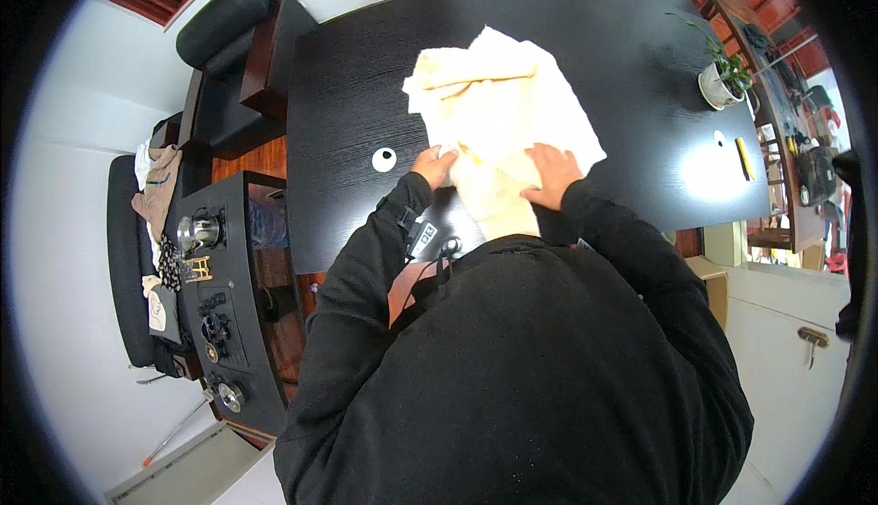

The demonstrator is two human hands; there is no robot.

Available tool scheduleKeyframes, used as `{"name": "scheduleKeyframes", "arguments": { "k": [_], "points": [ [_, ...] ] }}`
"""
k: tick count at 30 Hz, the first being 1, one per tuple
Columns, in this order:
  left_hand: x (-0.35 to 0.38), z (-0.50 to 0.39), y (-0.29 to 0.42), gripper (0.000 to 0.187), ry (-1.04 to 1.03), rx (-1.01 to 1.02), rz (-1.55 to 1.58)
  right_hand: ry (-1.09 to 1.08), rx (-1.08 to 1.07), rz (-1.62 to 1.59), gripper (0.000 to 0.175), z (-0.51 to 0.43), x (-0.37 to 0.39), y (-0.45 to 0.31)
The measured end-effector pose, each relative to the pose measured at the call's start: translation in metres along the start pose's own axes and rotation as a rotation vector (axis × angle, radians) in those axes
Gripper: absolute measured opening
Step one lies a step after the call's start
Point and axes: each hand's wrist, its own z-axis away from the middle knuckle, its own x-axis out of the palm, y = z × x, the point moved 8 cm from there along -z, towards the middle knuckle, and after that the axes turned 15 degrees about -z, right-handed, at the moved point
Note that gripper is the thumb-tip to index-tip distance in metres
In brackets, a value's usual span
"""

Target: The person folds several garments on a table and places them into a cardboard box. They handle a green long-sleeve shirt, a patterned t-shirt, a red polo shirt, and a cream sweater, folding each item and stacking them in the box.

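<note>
A pale cream, fluffy cloth (504,103) lies spread and partly folded on the black wood-grain table (350,93) before me. One thick fold crosses its far part, and its near end reaches back to my chest. At the cloth's left edge, my left hand (433,166) pinches the fabric between thumb and fingers. My right hand (553,174) rests palm down on the right side of the cloth, its fingers a little spread. Left of my left hand is a round white disc with a black centre (384,159).
A potted plant (721,83) and a yellow-and-black tool (745,159) are at the table's right. A black armchair (233,86) borders the left side. On a low cabinet (226,340) sit a kettle (200,232) and tea ware. A cable (420,282) hangs by my chest.
</note>
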Motion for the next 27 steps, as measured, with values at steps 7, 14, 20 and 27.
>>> {"name": "scheduleKeyframes", "arguments": {
  "k": [7,14,20,27],
  "points": [
    [-0.020,0.000,-0.003,0.033,0.103,0.076,-0.118,0.035,0.053,-0.107,0.043,-0.010,0.026,0.049],
    [-0.070,-0.023,0.000,0.028,0.285,0.103,-0.184,0.185,0.252,-0.329,0.025,-0.036,-0.038,0.130],
    [-0.132,-0.009,0.052,0.059,0.831,-0.016,-0.794,0.386,0.463,-0.431,0.054,-0.051,-0.038,0.158],
    [0.018,0.064,0.044,0.059,0.145,0.385,-1.283,0.065,0.367,-0.019,0.065,-0.032,0.004,0.111]
  ]
}}
